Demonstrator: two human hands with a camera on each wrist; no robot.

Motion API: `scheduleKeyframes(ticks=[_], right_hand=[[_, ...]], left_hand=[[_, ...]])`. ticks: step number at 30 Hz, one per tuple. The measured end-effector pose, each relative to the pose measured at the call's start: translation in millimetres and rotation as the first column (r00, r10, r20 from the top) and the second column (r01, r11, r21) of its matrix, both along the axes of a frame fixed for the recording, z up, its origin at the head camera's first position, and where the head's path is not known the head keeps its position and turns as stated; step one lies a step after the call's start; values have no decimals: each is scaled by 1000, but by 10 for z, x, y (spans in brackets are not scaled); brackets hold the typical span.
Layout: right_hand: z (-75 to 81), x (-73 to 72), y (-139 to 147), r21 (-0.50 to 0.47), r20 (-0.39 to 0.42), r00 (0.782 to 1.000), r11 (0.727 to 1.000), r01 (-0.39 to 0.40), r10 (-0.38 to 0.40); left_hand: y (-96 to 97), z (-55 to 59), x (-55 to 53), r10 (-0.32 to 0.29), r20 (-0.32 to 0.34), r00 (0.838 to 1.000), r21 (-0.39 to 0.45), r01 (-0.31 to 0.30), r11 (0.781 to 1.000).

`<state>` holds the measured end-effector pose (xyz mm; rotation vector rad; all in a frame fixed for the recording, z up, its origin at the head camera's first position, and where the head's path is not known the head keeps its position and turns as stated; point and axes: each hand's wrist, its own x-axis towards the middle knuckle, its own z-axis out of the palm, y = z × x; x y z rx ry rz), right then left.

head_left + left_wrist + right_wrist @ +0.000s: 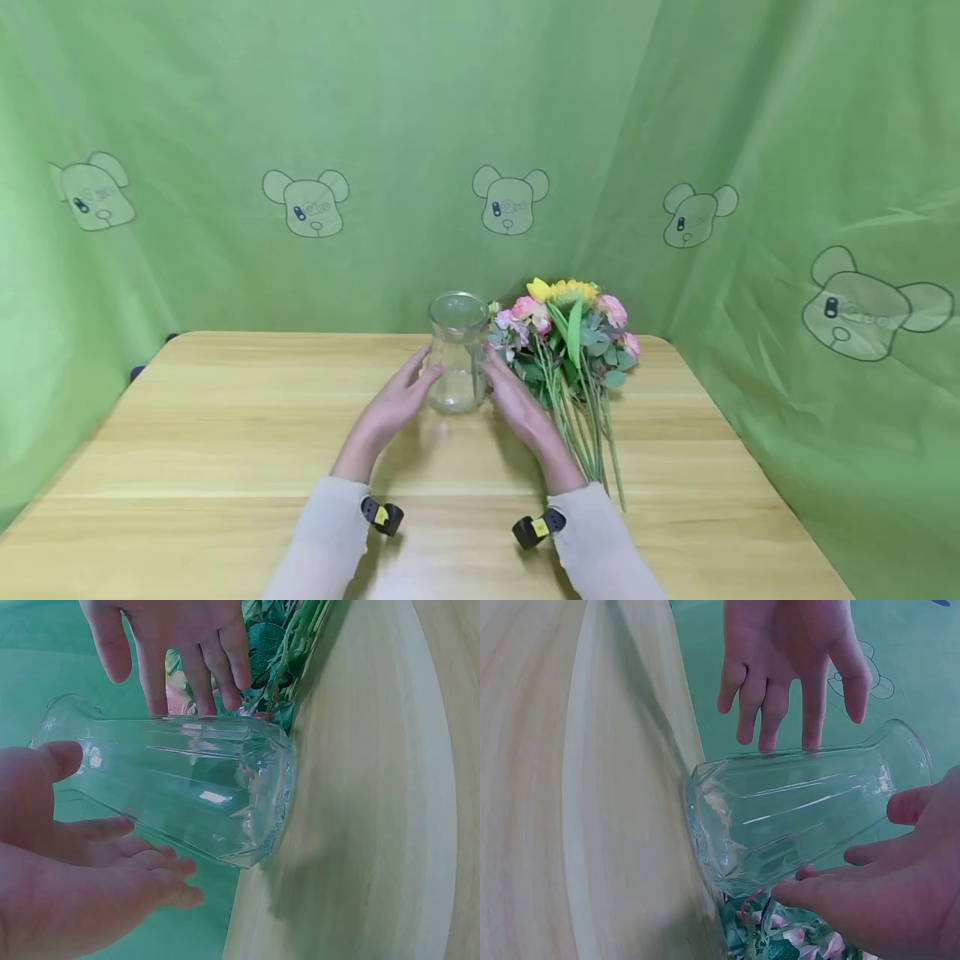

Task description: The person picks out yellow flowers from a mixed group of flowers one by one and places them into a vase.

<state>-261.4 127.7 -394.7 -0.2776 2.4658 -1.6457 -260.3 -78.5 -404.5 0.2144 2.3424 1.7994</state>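
A clear glass vase (pixel 457 367) with a flared rim stands upright on the wooden table. On its left side is my left hand (pixel 393 404), fingers extended and thumb apart. My right hand (pixel 517 404) faces it from the other side, palm inward. Both wrist views show the vase (pixel 180 787) between the two palms, with fingers fairly straight and not wrapped round it. Whether the fingertips touch the glass I cannot tell for sure. Right beside my right hand lies a bunch of artificial flowers (pixel 573 333), with pink and yellow blooms and long green stems.
The pale wooden table (pixel 225 433) reaches back to a green curtain (pixel 405 100) printed with bear heads. The flower stems (pixel 592 442) point toward the near edge, alongside my right forearm. A black band with a camera (pixel 386 517) sits on my left wrist.
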Motion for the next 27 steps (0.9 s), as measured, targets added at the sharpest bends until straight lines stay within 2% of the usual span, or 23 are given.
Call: scheduleKeyframes(ticks=[5,10,17,19,24,27], right_hand=[[-3,-19,-25,-119,54,998,993,-9,16],[13,-4,-16,-156,82,997,988,-3,16],[63,1,16,-273,115,993,962,5,28],[87,8,18,-303,120,993,953,29,8],[151,25,9,-355,129,990,929,105,-63],[178,25,7,-337,128,984,928,158,-121]], left_hand=[[-15,9,-12,6,16,1000,27,-6,1000],[-4,28,9,15,18,1000,12,-15,1000],[-10,86,12,95,-10,995,22,-94,995],[-21,99,-2,109,-8,994,43,-109,993],[-38,141,-10,101,8,995,169,-101,980],[-45,175,-1,96,11,995,205,-96,974]])
